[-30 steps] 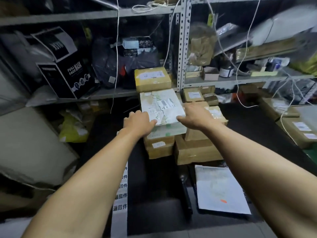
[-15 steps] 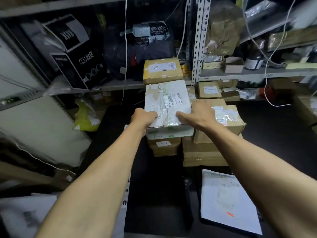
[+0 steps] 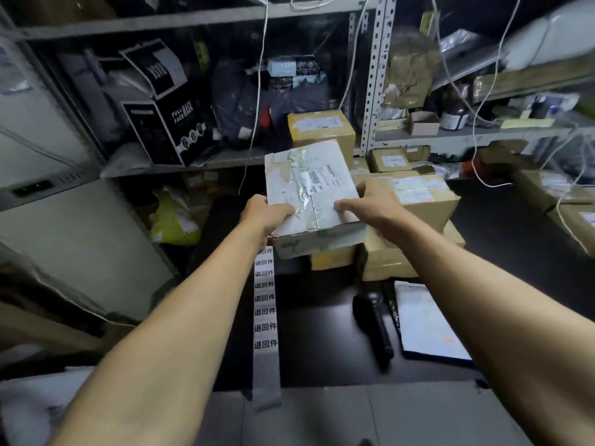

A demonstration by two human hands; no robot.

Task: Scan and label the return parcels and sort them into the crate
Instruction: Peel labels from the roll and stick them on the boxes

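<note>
A flat white parcel with clear tape and a barcode label is held over a stack of brown parcels on the black table. My left hand grips its near left corner, thumb on top. My right hand grips its near right edge, fingers lying on the top face. The parcel is tilted, with its near edge out past the stack. A strip of return labels runs down the table under my left forearm. A black handheld scanner lies on the table to the right of the strip.
A white sheet on a dark board lies right of the scanner. More brown parcels sit behind and at the far right. Metal shelving full of boxes, bags and hanging white cords stands at the back. A grey cabinet is on the left.
Both hands closed on the white parcel's near corners and drew it toward me, lifting it off the stack. The view shifted slightly.
</note>
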